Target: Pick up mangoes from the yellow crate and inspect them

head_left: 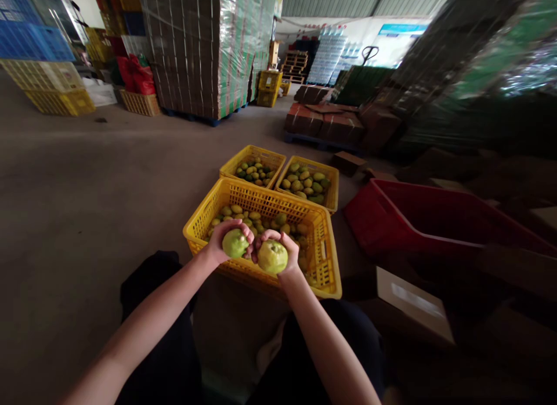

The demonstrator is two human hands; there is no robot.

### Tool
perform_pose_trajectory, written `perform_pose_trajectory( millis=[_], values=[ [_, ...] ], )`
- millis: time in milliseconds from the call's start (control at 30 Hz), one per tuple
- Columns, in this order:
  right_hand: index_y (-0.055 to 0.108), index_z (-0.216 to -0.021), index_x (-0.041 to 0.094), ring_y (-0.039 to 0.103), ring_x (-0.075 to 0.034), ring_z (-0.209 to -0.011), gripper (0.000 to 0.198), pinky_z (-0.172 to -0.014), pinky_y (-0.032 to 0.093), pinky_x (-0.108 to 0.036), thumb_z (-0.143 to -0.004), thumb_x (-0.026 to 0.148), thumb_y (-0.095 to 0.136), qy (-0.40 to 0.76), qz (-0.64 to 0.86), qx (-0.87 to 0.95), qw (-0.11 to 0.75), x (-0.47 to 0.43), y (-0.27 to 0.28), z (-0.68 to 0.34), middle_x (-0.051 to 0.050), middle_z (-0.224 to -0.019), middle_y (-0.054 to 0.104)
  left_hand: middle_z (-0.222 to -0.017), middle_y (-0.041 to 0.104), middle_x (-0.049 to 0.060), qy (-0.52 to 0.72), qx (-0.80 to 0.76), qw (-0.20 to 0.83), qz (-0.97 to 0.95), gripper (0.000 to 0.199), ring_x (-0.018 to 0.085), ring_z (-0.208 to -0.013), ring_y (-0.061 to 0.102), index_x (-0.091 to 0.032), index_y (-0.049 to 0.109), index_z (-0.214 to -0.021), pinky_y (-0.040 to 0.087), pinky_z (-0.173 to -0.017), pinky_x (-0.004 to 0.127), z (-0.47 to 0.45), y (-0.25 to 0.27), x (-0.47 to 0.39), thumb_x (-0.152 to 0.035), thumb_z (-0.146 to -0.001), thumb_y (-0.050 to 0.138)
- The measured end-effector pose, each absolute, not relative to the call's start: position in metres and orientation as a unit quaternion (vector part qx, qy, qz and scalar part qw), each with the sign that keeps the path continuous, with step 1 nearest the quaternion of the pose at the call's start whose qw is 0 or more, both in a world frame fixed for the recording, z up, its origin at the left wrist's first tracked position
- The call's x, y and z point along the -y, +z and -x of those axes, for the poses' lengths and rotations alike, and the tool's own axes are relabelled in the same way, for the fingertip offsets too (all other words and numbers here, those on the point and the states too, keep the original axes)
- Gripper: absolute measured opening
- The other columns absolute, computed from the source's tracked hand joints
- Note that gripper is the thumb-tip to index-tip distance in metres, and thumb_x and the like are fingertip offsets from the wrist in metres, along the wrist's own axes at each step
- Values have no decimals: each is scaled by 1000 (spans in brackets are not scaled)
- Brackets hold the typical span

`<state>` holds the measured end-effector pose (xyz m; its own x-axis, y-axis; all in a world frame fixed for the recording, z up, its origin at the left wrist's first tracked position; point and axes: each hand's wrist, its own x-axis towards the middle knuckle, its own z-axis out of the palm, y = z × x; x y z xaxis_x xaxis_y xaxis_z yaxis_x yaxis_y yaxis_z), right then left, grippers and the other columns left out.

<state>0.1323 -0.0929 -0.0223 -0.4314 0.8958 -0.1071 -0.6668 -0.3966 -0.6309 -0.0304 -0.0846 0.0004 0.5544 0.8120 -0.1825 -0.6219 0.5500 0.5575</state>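
Note:
My left hand (220, 239) is closed around a green lemon (235, 243), its pointed end facing me. Close beside it, my right hand (289, 254) grips a larger, yellower lemon (272, 257). The fingertips of both hands nearly meet between the two fruits. Both hands are above the near side of a large yellow plastic crate (328, 260) with slotted walls. Inside that crate lie several yellow and greenish lemons (255, 216), partly hidden by my hands.
Two smaller yellow crates (235, 159) (333, 181) of similar fruit stand just beyond. On the right is a red bin (365, 213) near cardboard boxes (413, 303). Wrapped pallet stacks (187, 51) rise behind, and stacked crates (47, 83) stand at the far left.

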Motion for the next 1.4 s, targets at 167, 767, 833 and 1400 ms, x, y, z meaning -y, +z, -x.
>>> perform_pose_trajectory(
  millis=[167,767,833,1400],
  values=[
    [71,-82,18,73,-23,-71,27,-72,61,-40,-78,44,64,765,272,130,569,85,-24,-126,-4,-69,73,-72,69,4,543,-237,805,-29,20,15,-59,64,-18,66,-79,51,-51,24,23,-1,78,-22,-87,47],
    [72,-89,19,74,-18,-80,10,-83,60,-34,-81,22,66,758,246,51,602,66,-51,-124,-4,-86,78,-83,74,9,611,-243,751,62,36,19,-76,73,-11,66,-114,61,-67,26,22,-31,60,-15,-85,45],
    [71,-83,18,73,-19,-68,15,-79,61,-37,-83,33,66,763,267,35,587,67,-49,-120,-3,-75,77,-83,74,9,611,-234,754,50,36,19,-75,73,-12,67,-113,60,-65,25,20,-28,60,-16,-84,46],
    [66,-83,21,70,-18,-61,19,-65,60,-33,-85,36,56,720,277,-62,633,60,-31,-136,-1,-68,74,-70,70,8,394,-376,821,-169,35,14,-51,64,-13,68,-95,42,-36,17,18,-35,58,-39,-92,44]
  ],
)
